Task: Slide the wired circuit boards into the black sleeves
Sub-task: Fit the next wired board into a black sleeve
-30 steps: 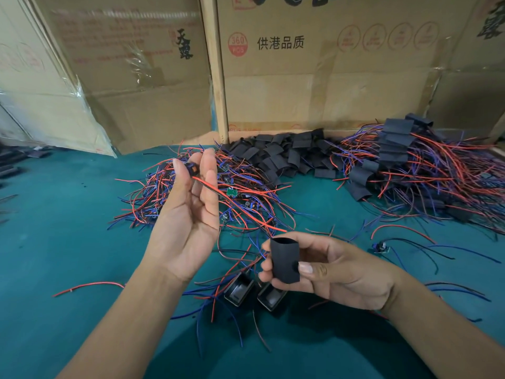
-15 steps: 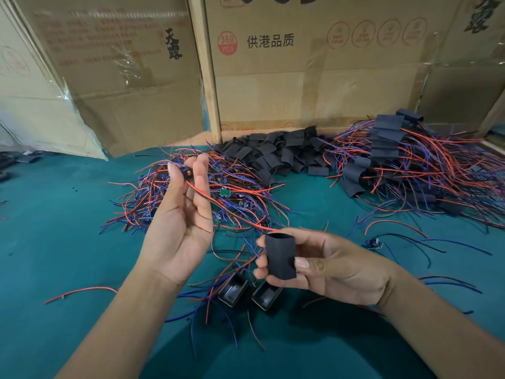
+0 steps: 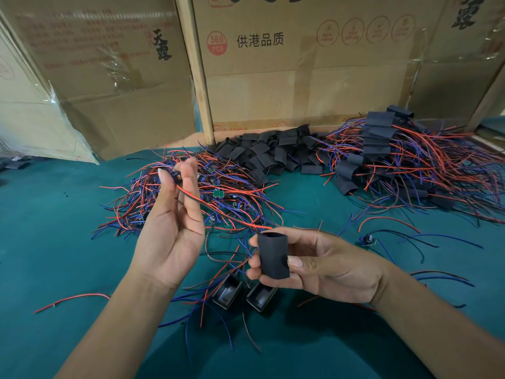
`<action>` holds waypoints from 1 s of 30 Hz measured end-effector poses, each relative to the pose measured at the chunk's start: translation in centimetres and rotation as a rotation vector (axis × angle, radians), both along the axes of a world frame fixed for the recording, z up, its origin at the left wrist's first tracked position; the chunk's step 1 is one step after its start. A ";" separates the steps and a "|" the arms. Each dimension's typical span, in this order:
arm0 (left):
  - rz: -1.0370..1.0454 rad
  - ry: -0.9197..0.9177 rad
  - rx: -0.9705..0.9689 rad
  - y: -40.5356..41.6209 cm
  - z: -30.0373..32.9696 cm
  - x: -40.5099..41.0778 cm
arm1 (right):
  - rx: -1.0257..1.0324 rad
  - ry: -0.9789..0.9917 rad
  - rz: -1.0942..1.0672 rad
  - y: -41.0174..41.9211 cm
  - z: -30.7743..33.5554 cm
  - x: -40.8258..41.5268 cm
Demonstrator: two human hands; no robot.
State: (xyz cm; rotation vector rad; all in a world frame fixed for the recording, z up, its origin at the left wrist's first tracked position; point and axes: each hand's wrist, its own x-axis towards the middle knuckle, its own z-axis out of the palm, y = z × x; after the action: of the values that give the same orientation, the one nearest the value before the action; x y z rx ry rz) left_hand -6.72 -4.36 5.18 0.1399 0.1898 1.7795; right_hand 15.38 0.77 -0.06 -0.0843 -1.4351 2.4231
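Observation:
My left hand is raised, pinching a small wired circuit board between thumb and fingertips. Its red and black wires trail down to the right, ending just above the sleeve's open top. My right hand holds a black sleeve upright between thumb and fingers, mouth facing up. Behind my left hand lies a tangled pile of wired boards. A heap of empty black sleeves lies at the back centre. A pile of sleeved boards sits at the back right.
Two small black rectangular housings lie on the green table cloth under my hands, among loose wires. One loose wired board lies right of my right hand. Cardboard boxes wall off the back.
The wire ends have come closer to the sleeve's mouth. Both hands hold the same things as before; the view has shifted slightly.

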 end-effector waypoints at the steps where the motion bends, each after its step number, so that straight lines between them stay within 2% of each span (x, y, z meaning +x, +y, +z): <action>1: -0.003 0.002 0.000 0.0 -0.1 0.0 | 0.003 -0.002 -0.001 0.0 0.0 0.0; 8: -0.036 0.102 -0.016 0.2 -0.5 -0.2 | 0.029 -0.017 0.002 0.1 0.1 0.1; 13: -0.008 0.290 -0.070 0.2 -0.6 0.5 | 0.038 -0.019 0.011 -0.1 0.1 0.1; 18: 0.002 0.395 -0.082 0.1 -0.5 1.0 | 0.033 -0.022 0.007 -0.3 0.0 0.0; 21: 0.075 0.527 -0.093 0.0 -0.5 0.9 | 0.065 -0.059 -0.069 -0.3 0.1 0.1; 26: 0.230 0.777 -0.036 -0.2 -0.6 1.1 | 0.427 -0.280 -0.380 -0.4 0.7 -0.1; 30: 0.223 0.939 -0.020 -0.3 -1.6 2.3 | 0.765 -0.345 -0.551 -0.9 1.0 -0.7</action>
State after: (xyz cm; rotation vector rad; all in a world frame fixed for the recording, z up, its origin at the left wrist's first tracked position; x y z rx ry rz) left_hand -4.38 -4.67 3.59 0.9693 0.9182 1.8067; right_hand 14.69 -0.08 0.93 -0.6383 -2.0527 1.3647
